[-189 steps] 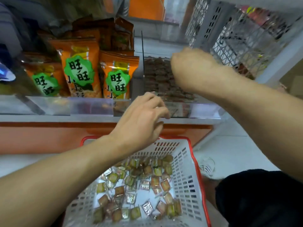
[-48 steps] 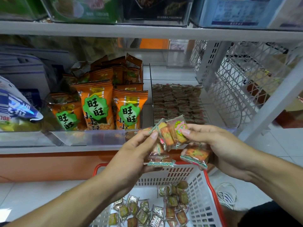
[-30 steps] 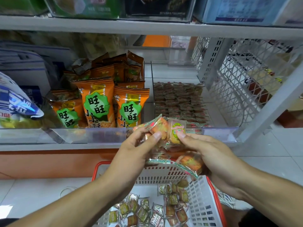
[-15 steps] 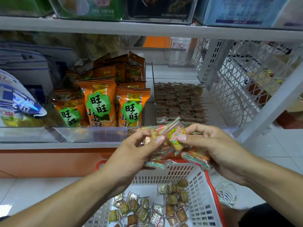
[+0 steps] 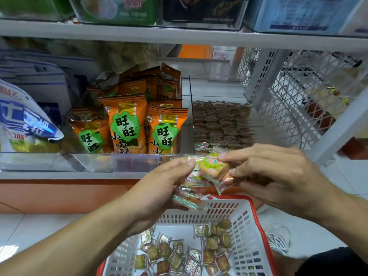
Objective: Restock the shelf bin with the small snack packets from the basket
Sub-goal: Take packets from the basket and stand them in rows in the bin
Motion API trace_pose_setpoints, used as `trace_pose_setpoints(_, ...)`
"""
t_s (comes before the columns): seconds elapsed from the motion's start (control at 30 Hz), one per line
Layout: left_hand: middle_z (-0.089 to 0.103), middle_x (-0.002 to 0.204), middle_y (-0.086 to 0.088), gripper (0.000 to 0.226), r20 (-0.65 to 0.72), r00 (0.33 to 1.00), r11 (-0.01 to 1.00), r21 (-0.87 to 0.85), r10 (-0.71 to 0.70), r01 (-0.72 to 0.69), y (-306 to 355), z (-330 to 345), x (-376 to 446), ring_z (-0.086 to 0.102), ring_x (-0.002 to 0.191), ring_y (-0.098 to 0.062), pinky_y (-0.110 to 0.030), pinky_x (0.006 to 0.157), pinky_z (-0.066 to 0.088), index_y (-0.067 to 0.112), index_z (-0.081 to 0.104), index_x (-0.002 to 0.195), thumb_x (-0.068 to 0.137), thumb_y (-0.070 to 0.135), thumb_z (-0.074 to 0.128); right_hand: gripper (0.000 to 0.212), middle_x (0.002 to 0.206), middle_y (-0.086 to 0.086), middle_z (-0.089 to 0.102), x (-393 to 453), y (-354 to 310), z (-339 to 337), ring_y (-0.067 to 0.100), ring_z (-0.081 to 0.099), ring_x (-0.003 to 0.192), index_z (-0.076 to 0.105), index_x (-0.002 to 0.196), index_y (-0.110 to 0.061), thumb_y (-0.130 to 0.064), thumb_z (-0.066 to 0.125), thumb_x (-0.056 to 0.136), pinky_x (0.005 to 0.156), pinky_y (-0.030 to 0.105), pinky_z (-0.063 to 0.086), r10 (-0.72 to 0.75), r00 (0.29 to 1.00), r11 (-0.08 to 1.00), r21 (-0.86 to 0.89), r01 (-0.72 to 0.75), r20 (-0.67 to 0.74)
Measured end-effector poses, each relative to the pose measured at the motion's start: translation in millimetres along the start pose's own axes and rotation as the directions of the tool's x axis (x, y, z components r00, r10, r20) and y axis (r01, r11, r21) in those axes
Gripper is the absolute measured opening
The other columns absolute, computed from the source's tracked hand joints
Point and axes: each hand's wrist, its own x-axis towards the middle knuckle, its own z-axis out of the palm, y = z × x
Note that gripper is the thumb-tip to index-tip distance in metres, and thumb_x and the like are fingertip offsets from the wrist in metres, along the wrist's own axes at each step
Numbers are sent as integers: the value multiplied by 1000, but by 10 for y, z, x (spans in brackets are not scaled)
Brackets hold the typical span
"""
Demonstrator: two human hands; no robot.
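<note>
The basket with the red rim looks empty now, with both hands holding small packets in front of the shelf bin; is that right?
Not quite: the head view shows the basket still has many small packets inside. The left hand and right hand do hold packets before the shelf bin.

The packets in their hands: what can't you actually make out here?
Head view only:
- Count in the left hand: its packets overlap behind the fingers.
- Print on the packet pinched by the right hand: too blurred.
- Basket: near end cut off by the bottom edge.
- Shelf bin: its front row hidden behind the hands.
</note>
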Motion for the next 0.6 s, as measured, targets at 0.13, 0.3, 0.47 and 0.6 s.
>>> trace_pose_setpoints(0.13, 75, 111, -18, 52, -21, 1000, 995, 102, 16, -14, 29, -57, 0, 74, 82, -22, -29, 64, 57, 9, 65, 115, 85, 51, 64, 4, 117, -10, 73, 3, -28, 21, 12, 72, 91, 74, 83, -14, -16, 77, 82, 67, 35, 60, -5, 997, 1000, -23, 7, 74)
trace_pose_setpoints(0.3, 76, 110, -15, 51, 15, 1000, 987, 160, 10, -12, 24, -58, -21, 70, 95, -29, -65, 99, 48, 17, 70, 111, 77, 54, 81, 3, 121, -14, 71, -4, -30, 37, 11, 72, 95, 74, 88, -20, -21, 72, 87, 63, 35, 59, 10, 992, 1000, 3, -11, 124)
trace_pose_setpoints(0.47, 77, 111, -16, 51, -28, 999, 994, 104, -25, 28, 16, -41, -35, 71, 91, -26, -50, 87, 49, 12, 67, 112, 74, 42, 83, 12, 128, -14, 66, -25, -20, 14, 10, 71, 100, 75, 94, -22, -22, 77, 82, 73, 34, 58, 138, 978, 979, 128, -158, 154)
trace_pose_setpoints(0.6, 75, 113, -17, 54, -99, 995, 997, 82, 2, 7, -12, -40, -33, 74, 93, -29, -38, 74, 46, 7, 60, 114, 80, 42, 82, 19, 88, 6, 75, -11, -58, -8, 26, 71, 73, 74, 87, -23, -35, 84, 76, 62, 38, 56, 517, 827, 615, 576, -539, 222)
